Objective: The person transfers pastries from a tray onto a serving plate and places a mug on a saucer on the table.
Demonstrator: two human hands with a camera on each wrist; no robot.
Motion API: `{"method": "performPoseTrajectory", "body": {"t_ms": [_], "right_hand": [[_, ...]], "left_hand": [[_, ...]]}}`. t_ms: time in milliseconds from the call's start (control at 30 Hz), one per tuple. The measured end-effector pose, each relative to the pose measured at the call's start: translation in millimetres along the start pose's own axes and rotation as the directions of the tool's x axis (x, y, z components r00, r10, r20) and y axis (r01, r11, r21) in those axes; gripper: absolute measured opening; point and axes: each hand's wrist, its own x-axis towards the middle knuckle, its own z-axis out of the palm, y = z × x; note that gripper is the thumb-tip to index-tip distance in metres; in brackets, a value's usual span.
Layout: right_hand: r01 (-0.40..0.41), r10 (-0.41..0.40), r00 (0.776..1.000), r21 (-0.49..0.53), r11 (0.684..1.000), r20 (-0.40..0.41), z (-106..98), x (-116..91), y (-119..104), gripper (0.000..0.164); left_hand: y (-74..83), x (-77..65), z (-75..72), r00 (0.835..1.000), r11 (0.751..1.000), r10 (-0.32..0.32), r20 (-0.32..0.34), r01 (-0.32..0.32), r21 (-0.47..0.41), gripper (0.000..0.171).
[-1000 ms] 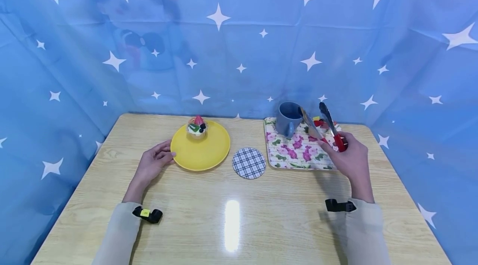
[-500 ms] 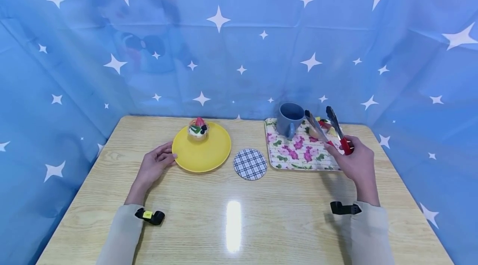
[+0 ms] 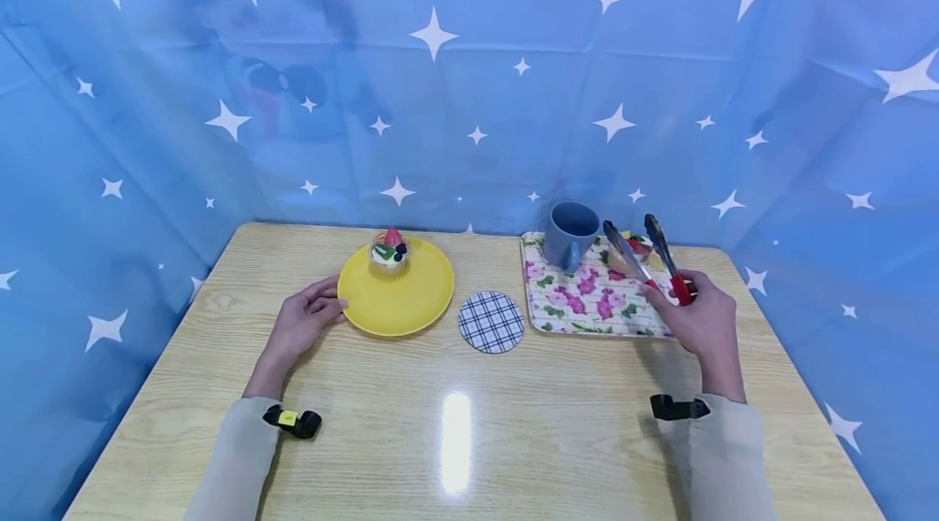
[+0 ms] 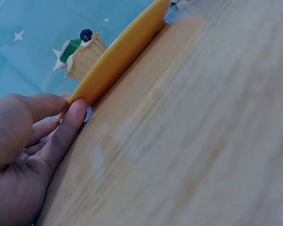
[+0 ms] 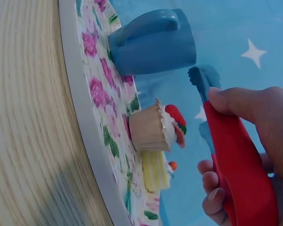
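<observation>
My left hand (image 3: 302, 321) pinches the left rim of a yellow plate (image 3: 396, 305), thumb and fingers on either side of the edge in the left wrist view. Toward the plate's back sits a fruit-topped cupcake (image 3: 390, 256) with a green slice and dark berries. In my right hand (image 3: 703, 321) are red-handled tongs (image 5: 240, 160), their dark tips spread apart. These tips hang above a floral tray (image 3: 546, 313), near a strawberry-topped cupcake (image 5: 148, 127). Behind that cupcake in the right wrist view stands a yellow-striped cake slice (image 5: 155, 172). Nothing shows between the tips.
A blue mug (image 3: 570, 236) stands upright on the tray's back left part, its handle facing me. Between plate and tray lies a round checked coaster (image 3: 491, 322). The wooden table (image 3: 367, 439) ends at a blue star-patterned curtain (image 3: 469, 97).
My right hand and the tongs have shifted slightly right and toward me, mostly in the first half second. The left hand stays on the plate rim.
</observation>
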Motion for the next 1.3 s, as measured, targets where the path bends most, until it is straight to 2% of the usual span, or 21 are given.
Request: {"method": "performPoseTrajectory", "body": {"t_ms": [200,400,500,1300], "right_hand": [[0.015,-0.015,1.0,-0.009,1.0,0.009,2.1,3.1,3.4,0.09],[0.02,-0.02,1.0,-0.03,0.999,0.017,3.4,6.7,9.6,0.09],[0.024,-0.023,0.999,-0.035,0.999,0.023,3.9,8.7,11.3,0.089],[-0.021,0.025,0.998,-0.054,0.998,0.065,13.0,13.6,26.6,0.096]], "left_hand": [[-2.5,0.3,-0.4,1.0,1.0,-0.013,-0.005,0.013,0.002,0.059],[-1.5,0.7,0.3,1.0,1.0,0.02,0.007,-0.02,0.0,0.057],[-0.4,1.1,-0.5,1.0,1.0,0.015,0.006,-0.015,-0.011,0.057],[3.1,-0.3,0.4,1.0,1.0,0.0,0.004,0.0,-0.009,0.059]]}}
